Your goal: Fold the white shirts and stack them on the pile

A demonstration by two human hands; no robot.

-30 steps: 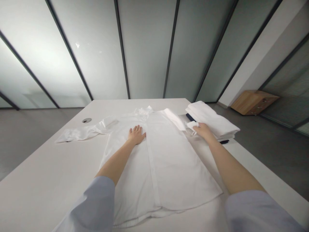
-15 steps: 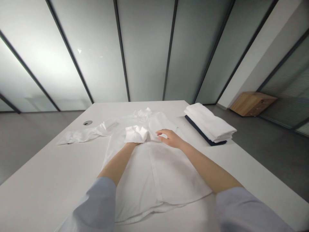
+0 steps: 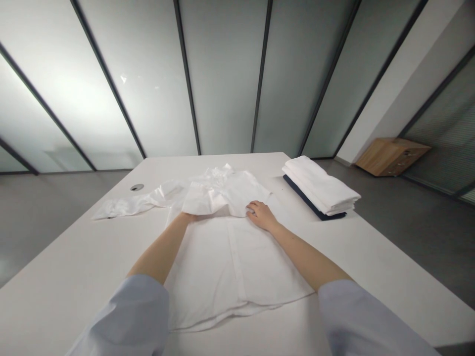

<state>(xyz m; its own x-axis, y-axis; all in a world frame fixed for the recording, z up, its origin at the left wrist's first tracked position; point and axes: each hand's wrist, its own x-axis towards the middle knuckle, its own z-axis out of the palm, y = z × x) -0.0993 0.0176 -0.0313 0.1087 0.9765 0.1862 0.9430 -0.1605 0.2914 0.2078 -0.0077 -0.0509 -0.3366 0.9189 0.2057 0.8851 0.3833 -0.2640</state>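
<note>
White cotton is swallowing the left hand (image 3: 184, 215): it is tucked in under the folded-over upper part of the shirt (image 3: 211, 257), so I cannot tell whether it is open or gripping. The right hand (image 3: 261, 216) is lying open and flat, fingertips just touching that fold's edge. The shirt is spreading across the white bench (image 3: 67, 282) — placket running toward the person, top bunched up, one sleeve (image 3: 128, 207) stretching out to the left. Off to the right, well apart from the shirt, a stack of folded white cloth (image 3: 319, 185) is sitting on dark navy fabric (image 3: 304, 200), and a wooden cabinet (image 3: 391, 156) is standing on the grey floor beyond.
</note>
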